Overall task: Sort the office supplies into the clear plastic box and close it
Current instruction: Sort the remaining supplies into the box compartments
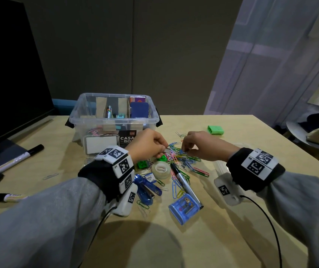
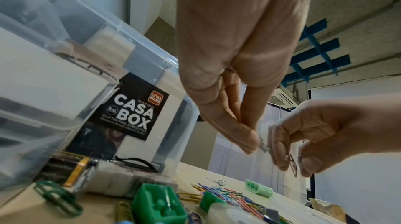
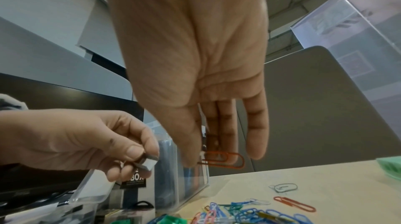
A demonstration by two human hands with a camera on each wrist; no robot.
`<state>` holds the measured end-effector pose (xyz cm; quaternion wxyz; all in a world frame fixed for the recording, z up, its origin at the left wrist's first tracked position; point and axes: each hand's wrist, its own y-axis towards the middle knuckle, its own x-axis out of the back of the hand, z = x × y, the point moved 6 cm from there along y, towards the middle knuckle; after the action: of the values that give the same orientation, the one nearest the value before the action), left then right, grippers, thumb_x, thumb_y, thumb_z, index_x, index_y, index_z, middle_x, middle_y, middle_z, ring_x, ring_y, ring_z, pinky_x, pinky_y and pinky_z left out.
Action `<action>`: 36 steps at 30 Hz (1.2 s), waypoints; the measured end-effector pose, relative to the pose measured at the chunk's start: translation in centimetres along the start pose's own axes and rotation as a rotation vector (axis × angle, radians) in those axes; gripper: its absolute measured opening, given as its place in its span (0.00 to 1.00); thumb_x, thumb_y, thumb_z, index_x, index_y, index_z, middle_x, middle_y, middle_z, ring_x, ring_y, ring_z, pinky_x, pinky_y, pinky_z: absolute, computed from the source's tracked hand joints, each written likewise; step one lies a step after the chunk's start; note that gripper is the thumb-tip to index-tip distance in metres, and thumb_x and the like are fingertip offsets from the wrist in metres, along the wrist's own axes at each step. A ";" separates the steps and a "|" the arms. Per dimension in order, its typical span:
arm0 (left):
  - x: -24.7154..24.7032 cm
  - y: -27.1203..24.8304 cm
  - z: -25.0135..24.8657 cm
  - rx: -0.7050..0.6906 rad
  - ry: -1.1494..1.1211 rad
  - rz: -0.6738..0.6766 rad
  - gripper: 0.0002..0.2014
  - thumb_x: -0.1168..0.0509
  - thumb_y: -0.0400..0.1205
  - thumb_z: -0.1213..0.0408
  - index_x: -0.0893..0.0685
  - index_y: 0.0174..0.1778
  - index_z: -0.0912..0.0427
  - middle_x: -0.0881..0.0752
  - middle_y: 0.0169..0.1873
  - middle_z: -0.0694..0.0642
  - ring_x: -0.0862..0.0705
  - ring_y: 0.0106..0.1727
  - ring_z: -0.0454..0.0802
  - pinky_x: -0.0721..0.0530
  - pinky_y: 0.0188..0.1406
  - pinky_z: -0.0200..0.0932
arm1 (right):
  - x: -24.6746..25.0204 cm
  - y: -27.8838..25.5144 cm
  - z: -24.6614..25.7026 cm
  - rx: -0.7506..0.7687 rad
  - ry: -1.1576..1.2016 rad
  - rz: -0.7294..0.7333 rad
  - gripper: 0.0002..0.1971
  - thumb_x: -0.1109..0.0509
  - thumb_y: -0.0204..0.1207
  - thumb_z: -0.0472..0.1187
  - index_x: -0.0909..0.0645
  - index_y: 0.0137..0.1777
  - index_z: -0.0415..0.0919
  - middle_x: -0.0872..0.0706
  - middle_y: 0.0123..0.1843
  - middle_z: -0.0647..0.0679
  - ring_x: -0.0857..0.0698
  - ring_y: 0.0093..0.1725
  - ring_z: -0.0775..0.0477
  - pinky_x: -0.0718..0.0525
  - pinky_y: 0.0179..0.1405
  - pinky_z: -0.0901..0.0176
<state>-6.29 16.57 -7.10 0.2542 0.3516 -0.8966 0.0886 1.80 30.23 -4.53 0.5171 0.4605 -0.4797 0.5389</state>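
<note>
The clear plastic box (image 1: 96,120) stands open at the back of the table, with cardboard dividers and a few supplies inside. In front of it lies a pile of coloured paper clips (image 1: 183,161). Just above the pile, my left hand (image 1: 163,149) pinches a small silver staple strip (image 3: 148,160) between thumb and fingers. My right hand (image 1: 185,150) is close beside it and pinches an orange paper clip (image 3: 224,159), which also shows in the left wrist view as the clip (image 2: 292,162). The staple strip (image 2: 263,147) points toward the right fingers.
Near my wrists lie a tape roll (image 1: 160,169), a blue stapler (image 1: 145,188), a marker (image 1: 183,182), a blue sharpener case (image 1: 184,206) and green sharpeners (image 1: 143,163). A green case (image 1: 215,130) sits far right. Markers (image 1: 13,161) and a monitor (image 1: 9,74) are left.
</note>
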 end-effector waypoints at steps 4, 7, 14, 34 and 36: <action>0.0 -0.1 0.0 0.007 -0.017 0.005 0.06 0.33 0.82 0.75 0.13 0.53 0.68 0.10 0.40 0.65 0.13 0.36 0.49 0.10 0.46 0.45 | 0.3 0.0 0.4 -0.007 0.093 -0.026 0.06 0.27 0.77 0.36 0.16 0.53 0.39 0.13 0.46 0.48 0.16 0.44 0.50 0.19 0.45 0.60; -0.1 -0.2 0.0 0.026 -0.063 0.022 0.06 0.34 0.82 0.76 0.14 0.53 0.69 0.11 0.39 0.65 0.14 0.35 0.49 0.11 0.42 0.41 | 0.3 0.0 0.4 -0.024 0.107 -0.018 0.06 0.29 0.78 0.35 0.18 0.54 0.39 0.13 0.46 0.48 0.16 0.44 0.49 0.20 0.43 0.63; -0.2 -0.2 0.0 0.051 -0.149 0.025 0.05 0.34 0.82 0.76 0.15 0.52 0.69 0.12 0.38 0.66 0.15 0.37 0.52 0.12 0.42 0.42 | 0.8 -0.1 1.1 0.009 0.156 -0.094 0.05 0.27 0.78 0.37 0.14 0.52 0.41 0.18 0.35 0.58 0.22 0.30 0.61 0.28 0.30 0.76; 0.2 -0.4 -0.2 0.090 -0.235 -0.114 0.11 0.41 0.84 0.77 0.13 0.43 0.65 0.12 0.40 0.64 0.12 0.35 0.48 0.11 0.38 0.39 | 0.4 0.3 0.7 -0.058 0.685 -0.178 0.09 0.28 0.77 0.27 0.15 0.52 0.40 0.09 0.41 0.42 0.11 0.39 0.54 0.11 0.47 0.56; 0.1 -0.4 -0.1 0.109 -0.240 -0.126 0.12 0.41 0.84 0.77 0.12 0.43 0.66 0.12 0.38 0.63 0.12 0.34 0.47 0.12 0.35 0.37 | 0.4 0.3 0.7 -0.057 0.687 -0.188 0.08 0.28 0.77 0.28 0.16 0.51 0.40 0.10 0.38 0.43 0.12 0.37 0.55 0.12 0.45 0.56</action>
<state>-6.04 16.25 -6.92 0.1306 0.4284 -0.8906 0.0783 1.49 29.53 -4.08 0.7081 0.2801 -0.2482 0.5987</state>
